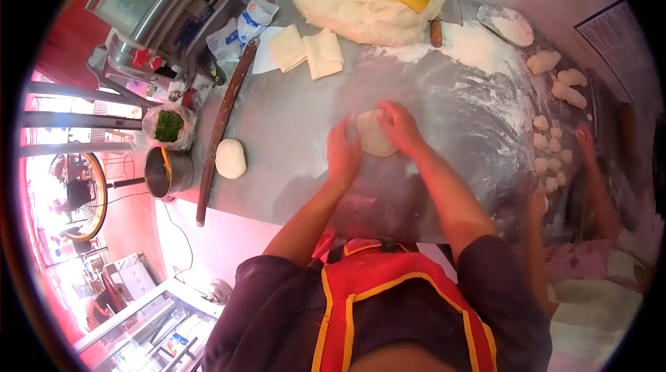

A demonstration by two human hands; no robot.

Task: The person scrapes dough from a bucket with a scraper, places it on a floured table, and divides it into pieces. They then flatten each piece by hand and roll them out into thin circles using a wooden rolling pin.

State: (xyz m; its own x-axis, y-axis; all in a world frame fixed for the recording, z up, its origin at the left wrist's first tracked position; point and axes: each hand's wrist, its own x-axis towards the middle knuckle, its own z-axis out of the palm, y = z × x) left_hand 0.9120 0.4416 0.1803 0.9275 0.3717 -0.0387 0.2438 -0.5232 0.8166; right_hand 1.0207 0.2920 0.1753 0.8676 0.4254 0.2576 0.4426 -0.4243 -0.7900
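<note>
Left hand [343,149], right hand [400,129] touch dough [374,139]

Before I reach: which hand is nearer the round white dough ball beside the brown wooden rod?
Left. The left hand is right of the ball, by the flat pale dough disc; the right hand is farther right, on it.

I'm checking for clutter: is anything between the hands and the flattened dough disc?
Nothing visible: the left hand and right hand flank the flattened dough disc; the dough ball lies off to the left.
</note>
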